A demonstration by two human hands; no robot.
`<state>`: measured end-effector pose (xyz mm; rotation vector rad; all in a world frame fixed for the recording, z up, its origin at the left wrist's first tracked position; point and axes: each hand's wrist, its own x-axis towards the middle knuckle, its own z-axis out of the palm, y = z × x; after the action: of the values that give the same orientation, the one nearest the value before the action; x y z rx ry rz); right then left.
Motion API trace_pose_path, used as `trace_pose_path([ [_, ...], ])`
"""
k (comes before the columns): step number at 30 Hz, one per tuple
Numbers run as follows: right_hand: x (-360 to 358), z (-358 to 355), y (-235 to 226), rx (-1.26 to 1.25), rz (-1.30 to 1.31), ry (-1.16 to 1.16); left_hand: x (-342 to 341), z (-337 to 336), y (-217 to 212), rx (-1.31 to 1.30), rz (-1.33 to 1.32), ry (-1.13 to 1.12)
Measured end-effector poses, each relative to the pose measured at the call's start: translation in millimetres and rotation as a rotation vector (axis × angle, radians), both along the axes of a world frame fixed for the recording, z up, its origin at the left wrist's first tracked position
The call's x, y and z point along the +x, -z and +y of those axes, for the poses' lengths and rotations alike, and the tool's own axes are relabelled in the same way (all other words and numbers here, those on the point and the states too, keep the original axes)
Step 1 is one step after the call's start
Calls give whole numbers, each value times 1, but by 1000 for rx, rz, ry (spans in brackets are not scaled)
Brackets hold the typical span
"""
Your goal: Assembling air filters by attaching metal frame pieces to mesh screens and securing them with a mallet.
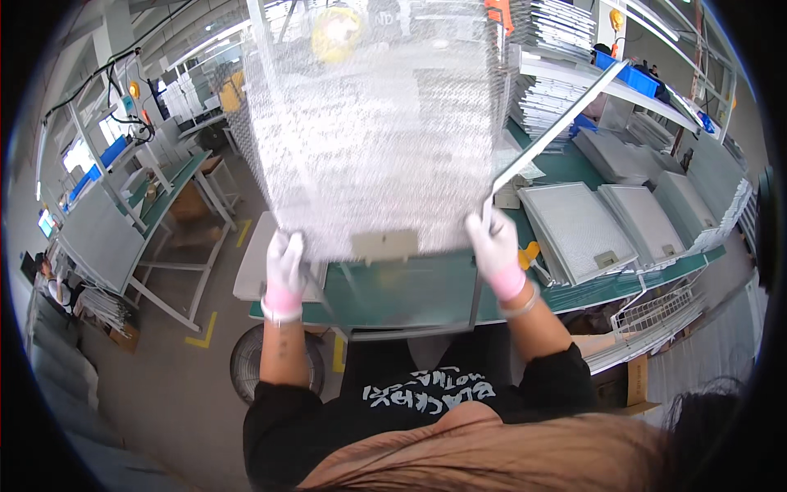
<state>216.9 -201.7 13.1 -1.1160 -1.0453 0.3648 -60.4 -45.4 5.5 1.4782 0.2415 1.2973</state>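
The gloved fingers of the left hand [285, 261] are curled around the lower left edge of a large mesh filter panel [369, 131], clamped on its rim. The right hand [495, 246], also in a white glove with a pink cuff, grips the panel's lower right corner, fingers closed on the metal frame where it meets the mesh. A bracelet [520, 305] sits on the right wrist just below the cuff.

The panel is held up off the bench between both hands, raised in front of the camera and tilted — its grey mesh fills the upper middle of the view, and a small tan latch tab [384, 244] shows at its near edge between the hands.

Below the panel lies a green workbench [410, 291]. To the right on it rest several finished filter panels [578, 231] side by side, with taller stacks of filters [545, 102] farther back. A blue bin [631, 78] sits on a far shelf at the right. A wire rack [656, 316] stands near the bench's right end, and a fan [246, 361] sits on the floor at the near left — beside yellow floor markings [201, 332].
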Motion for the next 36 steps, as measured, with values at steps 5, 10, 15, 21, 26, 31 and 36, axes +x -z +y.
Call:
trace_pose_path([
  [5,38,26,7,194,-111,104,52,39,-6,0,-9,13],
  [10,51,28,23,193,-168,207,73,34,8,61,8,-167],
  [15,53,32,60,120,-151,219,73,30,49,-14,98,-167],
  [21,51,0,139,-231,-129,27,44,34,130,-20,412,-40],
  [26,61,9,48,133,-12,-29,41,48,49,50,97,213],
  [31,65,16,17,62,-103,79,54,56,29,47,105,-54],
  [36,41,13,51,15,-109,119,51,33,73,79,197,-319],
])
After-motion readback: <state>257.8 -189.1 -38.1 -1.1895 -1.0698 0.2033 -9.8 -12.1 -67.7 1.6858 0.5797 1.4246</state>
